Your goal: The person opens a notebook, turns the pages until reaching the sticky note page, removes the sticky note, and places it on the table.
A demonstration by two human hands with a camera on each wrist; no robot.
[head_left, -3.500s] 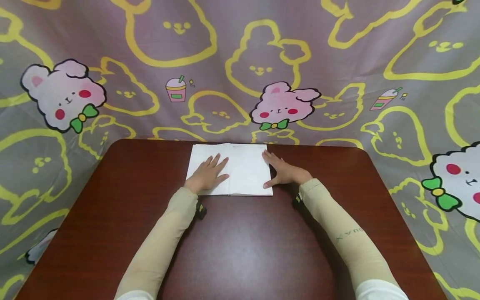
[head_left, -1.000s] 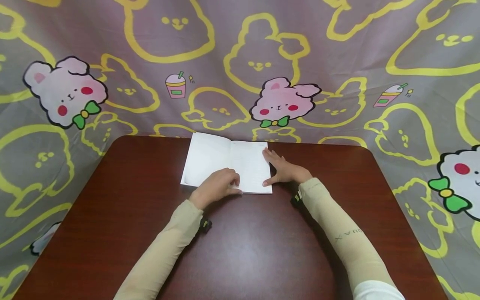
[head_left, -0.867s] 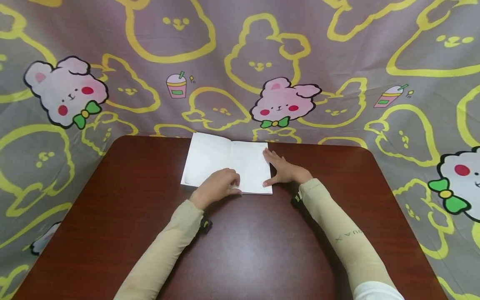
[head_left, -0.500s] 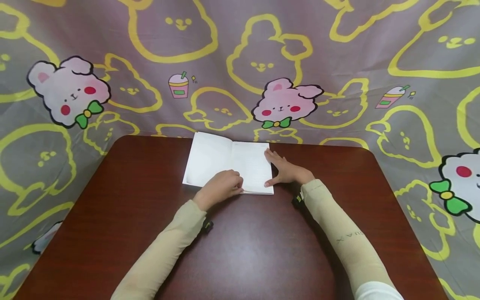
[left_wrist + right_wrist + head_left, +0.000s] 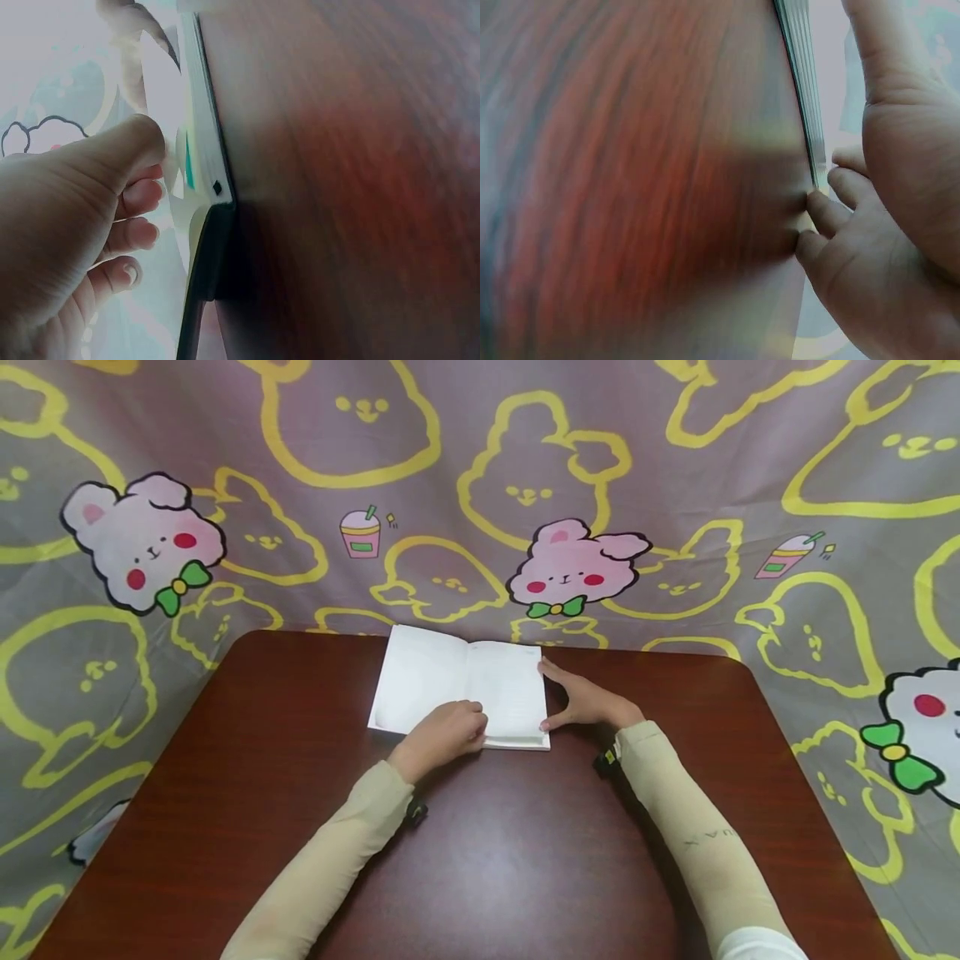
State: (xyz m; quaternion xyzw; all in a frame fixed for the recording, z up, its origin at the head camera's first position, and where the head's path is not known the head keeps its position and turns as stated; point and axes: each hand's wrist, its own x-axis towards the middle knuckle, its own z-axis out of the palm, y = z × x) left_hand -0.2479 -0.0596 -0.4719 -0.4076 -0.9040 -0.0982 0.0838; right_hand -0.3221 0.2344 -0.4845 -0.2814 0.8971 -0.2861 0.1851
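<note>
A notebook [image 5: 510,685] with white pages and a dark cover lies open near the far edge of the table. My left hand [image 5: 444,735] is at its bottom edge near the spine, thumb and curled forefinger pinching a page [image 5: 160,71]. That page stands slightly raised from the right-hand stack, with a gap along its lower edge. In the left wrist view the other fingers of the left hand [image 5: 82,210] curl loosely. My right hand [image 5: 588,699] is at the notebook's right edge, thumb and fingers spread apart. In the right wrist view the fingertips of the right hand [image 5: 877,202] reach the page edges.
The brown wooden table [image 5: 480,860] extends toward me and to both sides. Behind it hangs a grey curtain [image 5: 420,468] with cartoon prints, close to the notebook's top edge.
Earlier, my left hand lay flat on the left page; it has moved right to the bottom edge and now pinches a page, which has lifted. My right hand has shifted slightly right.
</note>
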